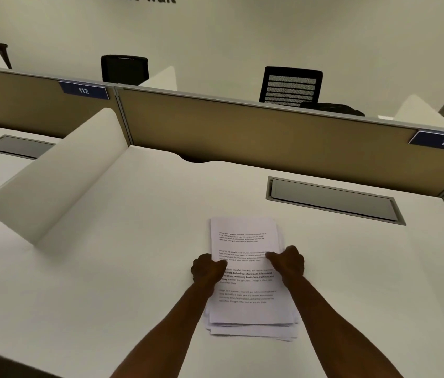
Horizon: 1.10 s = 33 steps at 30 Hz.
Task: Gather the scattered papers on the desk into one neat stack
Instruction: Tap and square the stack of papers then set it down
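On a white bench [111, 268], a stack of printed papers [245, 304] lies near the front edge, its lower sheets fanned slightly. The left hand [206, 270] and right hand [287, 261], fingers curled closed, grip the stack's opposite side edges.
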### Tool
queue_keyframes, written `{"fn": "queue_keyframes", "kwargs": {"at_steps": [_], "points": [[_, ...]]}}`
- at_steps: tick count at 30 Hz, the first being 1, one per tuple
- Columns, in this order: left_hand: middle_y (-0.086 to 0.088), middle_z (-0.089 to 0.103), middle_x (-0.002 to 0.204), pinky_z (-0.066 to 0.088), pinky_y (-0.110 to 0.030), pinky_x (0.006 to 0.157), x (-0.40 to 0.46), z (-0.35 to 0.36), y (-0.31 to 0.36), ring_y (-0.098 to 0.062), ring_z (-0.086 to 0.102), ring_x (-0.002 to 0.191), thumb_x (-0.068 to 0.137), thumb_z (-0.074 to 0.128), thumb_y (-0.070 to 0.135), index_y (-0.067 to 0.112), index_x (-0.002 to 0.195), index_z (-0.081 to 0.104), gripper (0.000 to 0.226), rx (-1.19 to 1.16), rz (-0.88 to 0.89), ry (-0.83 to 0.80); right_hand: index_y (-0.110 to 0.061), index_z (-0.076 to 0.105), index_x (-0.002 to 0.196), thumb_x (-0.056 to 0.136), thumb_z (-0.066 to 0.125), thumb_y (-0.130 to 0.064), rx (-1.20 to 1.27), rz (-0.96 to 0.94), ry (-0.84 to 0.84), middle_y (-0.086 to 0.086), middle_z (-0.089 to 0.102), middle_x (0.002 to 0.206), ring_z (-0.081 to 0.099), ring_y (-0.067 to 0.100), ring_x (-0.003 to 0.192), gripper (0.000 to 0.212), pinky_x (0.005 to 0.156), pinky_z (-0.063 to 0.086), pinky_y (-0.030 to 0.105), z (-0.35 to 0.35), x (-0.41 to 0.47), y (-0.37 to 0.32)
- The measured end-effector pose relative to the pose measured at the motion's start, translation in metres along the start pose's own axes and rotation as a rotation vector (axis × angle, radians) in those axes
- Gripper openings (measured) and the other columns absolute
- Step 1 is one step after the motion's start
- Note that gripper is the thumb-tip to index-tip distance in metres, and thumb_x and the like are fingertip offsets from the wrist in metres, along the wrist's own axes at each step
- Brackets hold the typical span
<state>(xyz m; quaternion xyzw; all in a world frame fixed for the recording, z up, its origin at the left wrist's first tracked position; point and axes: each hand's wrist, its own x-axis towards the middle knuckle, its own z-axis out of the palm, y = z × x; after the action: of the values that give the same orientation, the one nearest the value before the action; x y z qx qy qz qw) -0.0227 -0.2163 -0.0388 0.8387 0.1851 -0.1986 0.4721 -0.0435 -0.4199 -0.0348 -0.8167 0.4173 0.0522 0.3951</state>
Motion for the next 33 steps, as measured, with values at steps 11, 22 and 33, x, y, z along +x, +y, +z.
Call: {"fn": "queue_keyframes", "kwargs": {"at_steps": [11,22,33], "points": [[-0.012,0.046,0.13,0.051,-0.04,0.1,-0.011,0.003,0.012,-0.032,0.055,0.118,0.078,0.072,0.029,0.019,0.134,0.052,0.06,-0.018,0.024,-0.026,-0.014,0.042,0.138,0.076,0.08,-0.027,0.19,-0.004,-0.033,0.018,0.053,0.131,0.056,0.034,0.113,0.073,0.089,0.049,0.036,0.005,-0.004,-0.007],[-0.016,0.052,0.143,0.048,-0.041,0.103,0.005,-0.021,0.002,-0.034,0.055,0.126,0.082,0.077,0.021,0.006,0.146,0.041,0.074,-0.235,-0.077,-0.068,0.007,0.07,0.1,0.072,0.083,-0.005,0.393,0.104,-0.157,0.023,0.071,0.108,0.066,0.033,0.091,0.033,0.082,0.057,0.042,0.001,-0.005,0.001],[-0.012,0.066,0.119,0.056,-0.043,0.093,0.0,-0.015,0.0,-0.029,0.064,0.109,0.076,0.076,0.024,0.012,0.118,0.063,0.045,-0.025,0.054,-0.064,-0.007,0.047,0.13,0.074,0.07,-0.019,-0.104,-0.186,0.028,0.018,0.053,0.123,0.052,0.037,0.114,0.062,0.092,0.051,0.047,0.025,-0.03,0.006]]}}
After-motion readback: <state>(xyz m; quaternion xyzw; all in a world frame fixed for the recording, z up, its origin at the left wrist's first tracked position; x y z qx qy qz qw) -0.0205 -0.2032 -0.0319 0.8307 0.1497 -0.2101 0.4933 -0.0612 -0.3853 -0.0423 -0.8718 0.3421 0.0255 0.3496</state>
